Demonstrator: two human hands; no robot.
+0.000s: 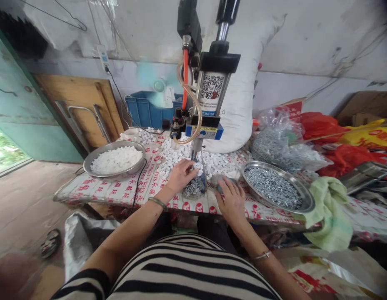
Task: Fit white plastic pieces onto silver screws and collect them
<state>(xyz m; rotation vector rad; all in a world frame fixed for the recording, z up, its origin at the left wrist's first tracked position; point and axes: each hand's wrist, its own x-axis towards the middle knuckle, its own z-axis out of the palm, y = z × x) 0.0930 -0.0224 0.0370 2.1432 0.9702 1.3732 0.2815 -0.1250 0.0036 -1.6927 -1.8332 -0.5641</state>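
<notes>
Two bare hands at a bench covered in red-and-white printed sheeting, working at the foot of an upright metal-and-black pneumatic press. Left hand: fingers drawn narrow under the press tip, beside a small white, hard-looking plastic piece; whether they pinch it, cannot tell. That piece sits right under the press, above a mound of slim silvery metal pins. Right hand: palm down, fingers loosely spread at a rounded grey object, nothing seen held. More white pieces lie strewn behind, others fill a round steel bowl at left; loose pins fill a second, wider steel bowl at right. Handling, by judgement: white piece light, stiff, unlikely to dent; best taken by its outer edges with fingertips, clear of the ram. Pins probably slick and prone to roll; take them mid-shaft.
</notes>
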